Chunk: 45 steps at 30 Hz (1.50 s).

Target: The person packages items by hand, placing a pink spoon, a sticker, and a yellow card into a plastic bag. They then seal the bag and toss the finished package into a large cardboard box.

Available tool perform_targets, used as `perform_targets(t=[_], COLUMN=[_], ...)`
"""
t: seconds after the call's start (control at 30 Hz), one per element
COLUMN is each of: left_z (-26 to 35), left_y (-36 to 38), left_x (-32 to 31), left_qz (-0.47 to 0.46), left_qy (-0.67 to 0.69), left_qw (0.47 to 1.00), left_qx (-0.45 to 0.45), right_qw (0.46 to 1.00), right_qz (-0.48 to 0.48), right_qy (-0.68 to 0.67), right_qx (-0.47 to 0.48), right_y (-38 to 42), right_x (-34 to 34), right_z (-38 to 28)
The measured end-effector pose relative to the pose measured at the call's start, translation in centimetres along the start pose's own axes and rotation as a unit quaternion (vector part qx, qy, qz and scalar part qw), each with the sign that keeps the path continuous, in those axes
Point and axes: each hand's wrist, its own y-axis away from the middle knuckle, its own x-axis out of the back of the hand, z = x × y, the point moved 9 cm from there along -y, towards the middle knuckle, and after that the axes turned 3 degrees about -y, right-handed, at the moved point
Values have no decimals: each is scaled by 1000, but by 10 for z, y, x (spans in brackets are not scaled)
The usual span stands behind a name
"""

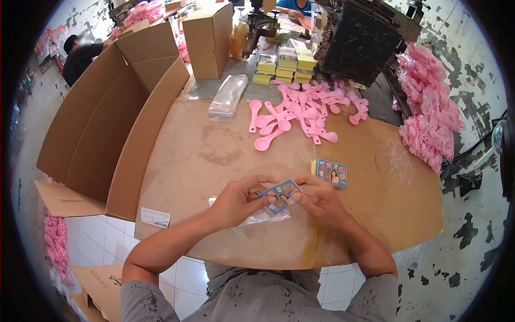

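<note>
A small blue printed card (282,193) is held between my two hands over the near middle of the table. My left hand (240,201) pinches its left side between thumb and fingers. On the other side my right hand (323,199) grips the card's right edge, thumb on top. Just behind my right hand lies a stack of similar cards (332,174), with yellow edges showing at its left. Clear plastic (271,217) lies beneath my hands, partly hidden by them. Farther back is a loose pile of pink plastic spoons (303,110).
Clear plastic sleeves (229,96) are stacked behind, beside card bundles (287,58). A large open carton (126,166) stands at left, near a label (155,217). Bagged pink spoons (426,107) hang at right by a black machine (359,40). One person (80,61) is at far left.
</note>
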Motion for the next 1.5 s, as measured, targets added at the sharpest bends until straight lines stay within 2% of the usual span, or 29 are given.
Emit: perform_targets(t=[0.07, 0.17, 0.27, 0.37, 0.47, 0.53, 0.57, 0.63, 0.67, 0.77, 0.87, 0.93, 1.0, 1.03, 1.13, 1.23, 1.43, 1.5], left_z=[-5, -5, -4, -4, 0, 1, -3, -3, -1, -6, -8, -13, -18, -19, -13, -9, -1, -2], left_y=[0, -1, -1, -1, 0, 0, -2, -2, -2, -3, -5, -5, -7, -7, -3, -4, -5, -5], left_x=[3, 6, 10, 13, 20, 26, 28, 26, 25, 25, 30, 29, 27, 25, 24, 29, 27, 26], left_qz=[14, 30, 31, 54, 83, 95, 97, 93, 90, 81, 76, 75, 71, 64, 57, 69, 63, 58], left_qy=[-2, -2, 7, 19, 40, 38, 28, 22, 25, 10, -4, 2, 12, 11, 8, 16, 86, 101], left_qw=[1000, 999, 999, 998, 995, 994, 995, 995, 995, 996, 997, 997, 997, 998, 998, 997, 994, 992], left_qx=[-7, -13, -33, -34, -25, -26, -28, -27, -27, -32, -26, -23, -26, -15, 13, 27, -15, -38], right_qw=[999, 975, 988, 995, 983, 989, 990, 984, 982, 984, 983, 984, 986, 989, 991, 954, 954, 986], right_qz=[-29, 42, -13, -75, -161, -141, -94, 4, 54, 11, -33, -76, -67, -51, -40, -227, -137, -53], right_qy=[46, -115, -37, 8, 67, -16, 46, 142, 176, 141, 171, 150, 65, 11, 126, 188, 250, 157], right_qx=[-2, -187, -148, -67, 57, -46, -99, -103, -51, -104, -61, -60, -135, -136, -7, -44, 91, 29], right_y=[-7, -9, -17, -30, -47, -71, -90, -116, -120, -120, -118, -105, -97, -99, -101, -84, -63, -62], right_x=[-6, 4, -7, -19, -23, 0, 22, 65, 78, 68, 44, 21, 8, 9, 24, 10, -9, 13], right_z=[-6, 18, 0, -11, -26, 16, 50, 117, 141, 199, 201, 181, 151, 125, 63, 31, 8, -10])
